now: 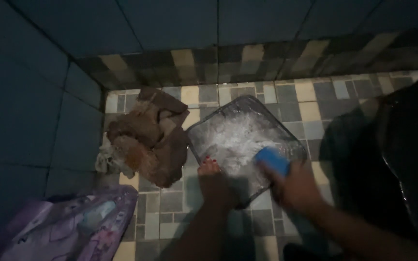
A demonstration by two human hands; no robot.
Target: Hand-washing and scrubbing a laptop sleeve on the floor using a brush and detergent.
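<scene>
At nine o'clock of the tray lies a heap of brown cloth (148, 137); a purple printed bag (68, 227) sits at seven o'clock. The left hand (214, 181) reaches up from six o'clock, fingers together on the near rim of the square glass tray (209, 126), which holds white foam and lies corner-up on the tiled floor (170, 200). The right hand (293, 188) comes from five o'clock, fingers clamped on a blue sponge (273, 159) pressed inside the tray, its long axis running ten to four.

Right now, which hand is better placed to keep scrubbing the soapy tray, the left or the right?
The right. The right hand holds the blue sponge over the foamy tray. The left hand rests at the tray's near edge, seemingly steadying it.
</scene>
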